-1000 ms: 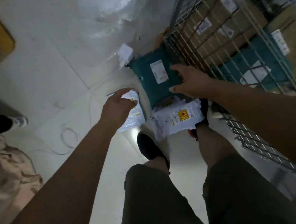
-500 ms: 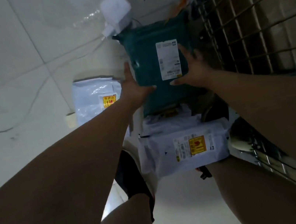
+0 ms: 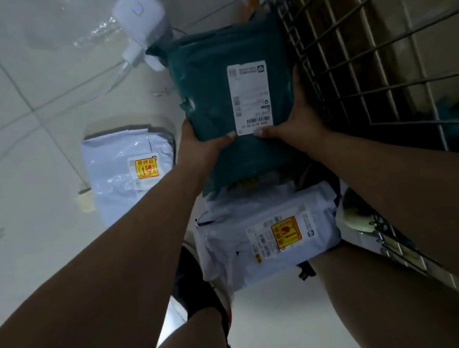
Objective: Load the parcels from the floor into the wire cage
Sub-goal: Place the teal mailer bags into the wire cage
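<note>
My left hand and right hand squeeze the green parcel from both sides, maybe just off the floor.

Looked like a courier depot or parcel storeroom. Showed it in the wire cage stacked with labelled cartons. Had pale floor tiles left of the cage, strewn with bagged parcels: a teal bag with a barcode label against the cage, a white bag further left and a second bag by the cage's near corner, both with yellow fragile stickers.
</note>
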Tool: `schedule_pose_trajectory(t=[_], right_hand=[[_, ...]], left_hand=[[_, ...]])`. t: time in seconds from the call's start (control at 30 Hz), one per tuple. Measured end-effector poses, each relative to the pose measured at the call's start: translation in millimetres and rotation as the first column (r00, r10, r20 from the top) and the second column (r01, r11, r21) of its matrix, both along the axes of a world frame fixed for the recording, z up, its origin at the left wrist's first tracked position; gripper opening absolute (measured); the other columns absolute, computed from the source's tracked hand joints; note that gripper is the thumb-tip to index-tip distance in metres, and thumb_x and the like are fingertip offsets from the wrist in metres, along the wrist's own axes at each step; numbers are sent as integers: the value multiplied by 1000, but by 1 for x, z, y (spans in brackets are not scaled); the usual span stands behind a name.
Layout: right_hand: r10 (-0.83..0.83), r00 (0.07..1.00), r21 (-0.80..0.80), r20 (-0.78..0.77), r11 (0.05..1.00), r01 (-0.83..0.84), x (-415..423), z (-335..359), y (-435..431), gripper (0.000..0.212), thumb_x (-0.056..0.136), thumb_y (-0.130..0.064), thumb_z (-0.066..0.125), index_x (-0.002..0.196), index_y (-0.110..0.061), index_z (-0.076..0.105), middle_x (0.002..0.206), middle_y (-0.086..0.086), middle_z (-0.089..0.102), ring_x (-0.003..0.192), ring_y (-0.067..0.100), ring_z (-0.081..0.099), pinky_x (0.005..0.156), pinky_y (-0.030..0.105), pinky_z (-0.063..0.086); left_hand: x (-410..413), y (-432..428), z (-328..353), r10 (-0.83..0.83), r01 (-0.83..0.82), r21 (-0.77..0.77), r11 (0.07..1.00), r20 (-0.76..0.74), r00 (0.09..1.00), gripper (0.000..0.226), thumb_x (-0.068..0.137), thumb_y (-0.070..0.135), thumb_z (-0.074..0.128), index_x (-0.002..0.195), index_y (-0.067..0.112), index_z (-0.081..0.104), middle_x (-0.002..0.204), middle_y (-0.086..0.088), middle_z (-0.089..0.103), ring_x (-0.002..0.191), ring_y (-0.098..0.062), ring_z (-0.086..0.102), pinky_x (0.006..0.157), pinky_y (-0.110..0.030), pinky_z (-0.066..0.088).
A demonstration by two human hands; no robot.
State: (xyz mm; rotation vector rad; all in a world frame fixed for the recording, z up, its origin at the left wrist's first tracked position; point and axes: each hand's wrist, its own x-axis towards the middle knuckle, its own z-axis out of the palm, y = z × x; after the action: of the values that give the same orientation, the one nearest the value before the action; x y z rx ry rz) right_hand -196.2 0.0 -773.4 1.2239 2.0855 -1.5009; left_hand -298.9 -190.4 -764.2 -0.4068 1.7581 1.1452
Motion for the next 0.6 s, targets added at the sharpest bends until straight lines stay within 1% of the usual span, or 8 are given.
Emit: schedule_pose_trajectory(t=[0.1,0.2,0.27,0.33,0.37,0.43,0.5,0.6], right_hand=[[1,1000,26,-24,1000,-1,-1,43,-16,140,72,-24,94,163,-32,-12,169,-4,18,147,9,25,117,29,29],[21,999,2,-46,1000,-21,-1,95,-38,138,70,-32,95,162,-38,-8,167,-6,23,146,11,30,116,33,33],[39,998,-10,-47,999,-39,-1,134,-58,133,72,-37,93,161,-44,-5,165,-6,29,144,15,35,115,39,39],[80,995,25,-61,997,-79,-1,176,-77,130,73,-43,91,160,-49,-5,165,-7,32,144,22,41,112,45,44],[96,992,51,-83,994,-92,-2,199,-85,129,73,-44,90,160,-49,-5,165,-7,32,144,22,41,112,44,44],[111,987,102,-120,990,-99,-4,248,-97,126,74,-44,89,161,-45,-2,164,-6,34,144,20,41,109,35,44],[127,980,149,-150,983,-104,-7,301,-104,123,74,-46,89,162,-43,3,162,-5,38,143,20,42,107,31,42],[181,970,203,-163,968,-147,-12,385,-105,118,74,-53,86,162,-46,7,161,-4,39,144,21,42,112,41,45]], left_hand=[[-5,-15,47,-29,23,-58,998,-92,995,94,69,32,95,146,21,42,137,1,61,119,-20,62,97,-39,56],[-14,-38,98,-39,18,-138,990,-156,987,96,51,53,94,131,29,48,130,-3,60,113,-22,65,91,-45,61],[-19,-52,143,-54,28,-146,989,-177,983,88,57,53,94,127,31,46,128,-2,54,111,-19,63,85,-37,61],[-25,-67,190,-56,35,-113,993,-194,979,73,73,41,92,126,27,44,123,3,56,108,-16,65,81,-31,61],[-29,-76,213,-44,31,-72,997,-195,980,68,78,34,90,126,24,44,122,3,61,107,-16,68,84,-34,62],[-38,-92,264,-31,34,13,999,-184,982,63,84,28,86,129,21,43,124,3,67,105,-16,72,88,-42,63],[-48,-105,317,-73,83,37,996,-206,976,62,87,30,83,133,22,43,126,5,68,105,-12,73,90,-43,62],[-57,-116,400,-168,186,31,982,-303,938,77,88,41,81,148,35,33,138,13,62,114,-7,68,98,-43,59]])
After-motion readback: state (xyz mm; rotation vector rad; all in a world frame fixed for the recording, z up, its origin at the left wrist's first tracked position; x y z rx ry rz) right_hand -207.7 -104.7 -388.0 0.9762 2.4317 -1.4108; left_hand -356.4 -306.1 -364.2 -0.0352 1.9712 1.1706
